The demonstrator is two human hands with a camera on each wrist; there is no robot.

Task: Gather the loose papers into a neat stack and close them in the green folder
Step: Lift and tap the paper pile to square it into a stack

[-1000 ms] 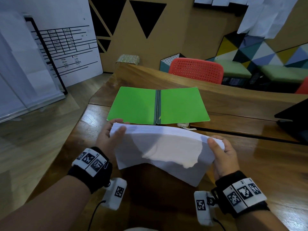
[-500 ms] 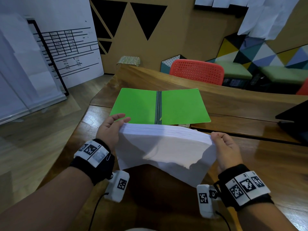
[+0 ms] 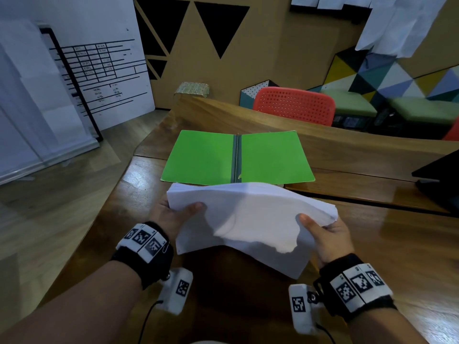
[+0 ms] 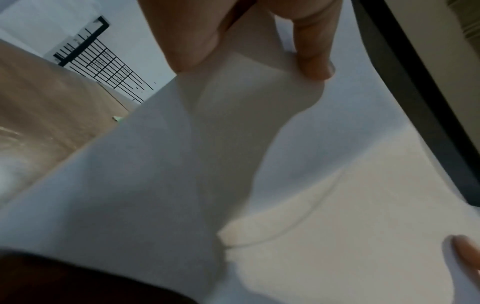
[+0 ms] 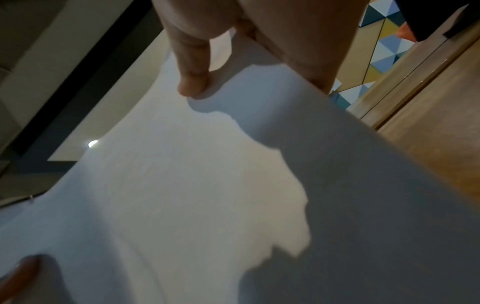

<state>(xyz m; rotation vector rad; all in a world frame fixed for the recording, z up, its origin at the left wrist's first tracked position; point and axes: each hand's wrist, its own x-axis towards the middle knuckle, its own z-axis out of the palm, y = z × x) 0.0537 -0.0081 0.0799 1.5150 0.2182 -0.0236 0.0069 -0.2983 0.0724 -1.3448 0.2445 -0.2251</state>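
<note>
Gripping is shared between both hands: the thick stack of white loose papers (image 3: 250, 219) is held above the near part of the brown wooden bench (image 3: 387, 247), its top sheet bowed upward along the far edge. The left hand (image 3: 171, 217) is closed on the stack's left end, with the thumb laid across the top sheet and the fingers hidden underneath. In the left wrist view the thumb (image 4: 314, 51) is seen pressed onto the paper near its edge, and the sheet (image 4: 259, 185) fills most of the picture. The right hand (image 3: 327, 234) is closed on the right end in the same manner, thumb on top and fingers below; in the right wrist view the thumb (image 5: 193, 67) is pressed on the white surface (image 5: 207, 185). The stack thus spans from one grip to the other, with its middle unsupported and its near edge hanging lower than the far edge.

Just beyond the stack's far edge, the bright green card folder (image 3: 238, 157) is laid open and flat on the bench, its dark spine running away from the person. The stack's far edge overlaps the folder's near edge in the head view; whether the two touch cannot be told. Farther off, a red perforated plastic chair (image 3: 293, 105) is placed behind the bench.
</note>
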